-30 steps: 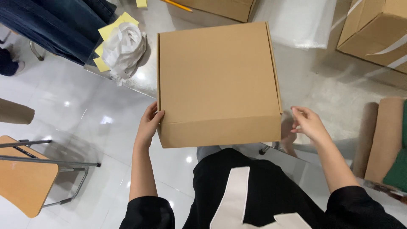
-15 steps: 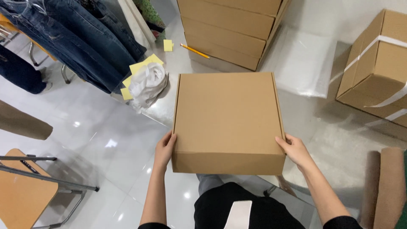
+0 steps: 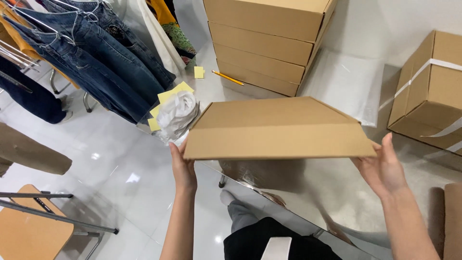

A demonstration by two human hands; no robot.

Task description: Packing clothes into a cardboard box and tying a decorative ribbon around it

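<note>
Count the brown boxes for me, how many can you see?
6. One flat box is held between the left hand and right hand. Four stacked boxes sit behind it. One taped box stands at right. More may be out of view.

Cardboard box [image 3: 276, 129] hides fingers of both hands; taped carton [image 3: 428, 91] cut off at right edge.

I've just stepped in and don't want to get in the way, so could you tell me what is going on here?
A person holds a flat brown cardboard box between both hands, left hand at its left edge and right hand at its right, above a glass table. Beyond it sits a stack of boxes with a pencil beside it, and jeans hang on the left.
</note>
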